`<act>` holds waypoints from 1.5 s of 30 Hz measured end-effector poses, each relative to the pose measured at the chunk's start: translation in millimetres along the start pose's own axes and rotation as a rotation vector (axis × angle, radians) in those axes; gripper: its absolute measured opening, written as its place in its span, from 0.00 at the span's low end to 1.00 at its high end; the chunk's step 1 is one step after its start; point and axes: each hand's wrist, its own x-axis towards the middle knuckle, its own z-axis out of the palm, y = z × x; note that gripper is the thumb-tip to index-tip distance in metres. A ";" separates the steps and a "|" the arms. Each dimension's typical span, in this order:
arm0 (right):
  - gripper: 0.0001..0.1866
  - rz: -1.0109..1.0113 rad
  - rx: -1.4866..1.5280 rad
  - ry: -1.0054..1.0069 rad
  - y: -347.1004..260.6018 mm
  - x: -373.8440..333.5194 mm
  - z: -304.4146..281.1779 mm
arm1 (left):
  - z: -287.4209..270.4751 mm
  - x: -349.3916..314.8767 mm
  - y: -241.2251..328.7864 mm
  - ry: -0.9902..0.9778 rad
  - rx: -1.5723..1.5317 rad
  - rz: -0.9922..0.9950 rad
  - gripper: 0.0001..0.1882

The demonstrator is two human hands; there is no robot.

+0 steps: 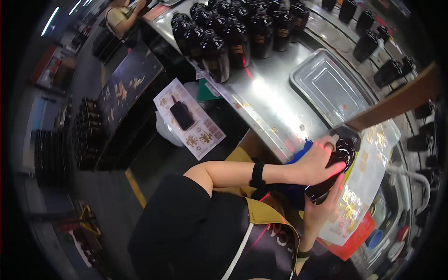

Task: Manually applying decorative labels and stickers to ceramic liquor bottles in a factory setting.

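Observation:
A glossy dark bottle (346,150) lies tilted between my two hands at the near right end of the metal bench. My left hand (313,164), with a black band on its wrist, wraps over the bottle's upper side with the fingers curved round it. From below, my right hand (323,209) presses its fingers along the bottle's lower side. Red laser light falls on the fingertips. Beside the bottle lies a translucent sheet of gold decals (354,205). Blue cloth (301,153) shows under my left hand. The bottle's underside is hidden.
Several dark bottles (235,39) with gold labels stand at the bench's far end. A clear plastic tray (326,84) lies on the metal bench (266,100). A brown beam (396,99) slants in from the right. Left, a phone (182,115) rests on a printed sheet (200,144). Another person (122,21) is far off.

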 end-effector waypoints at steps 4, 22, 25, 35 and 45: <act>0.49 -0.115 -0.133 0.072 6.3 -5.6 8.6 | -15.1 2.9 16.0 -0.025 -0.035 -0.036 0.44; 0.34 0.019 -0.753 -0.109 232.4 182.5 -76.4 | -17.8 13.9 15.1 -0.252 -0.242 -0.135 0.42; 0.27 -0.052 -0.774 -0.127 221.3 173.1 -90.2 | -17.9 14.8 16.1 -0.243 -0.217 -0.138 0.42; 0.24 -0.185 -0.685 -0.166 240.0 136.9 -96.2 | -14.1 14.7 5.5 -0.271 -0.291 -0.173 0.44; 0.23 0.472 -0.511 0.122 260.7 152.0 -122.9 | -15.0 9.2 2.4 -0.239 -0.207 -0.119 0.45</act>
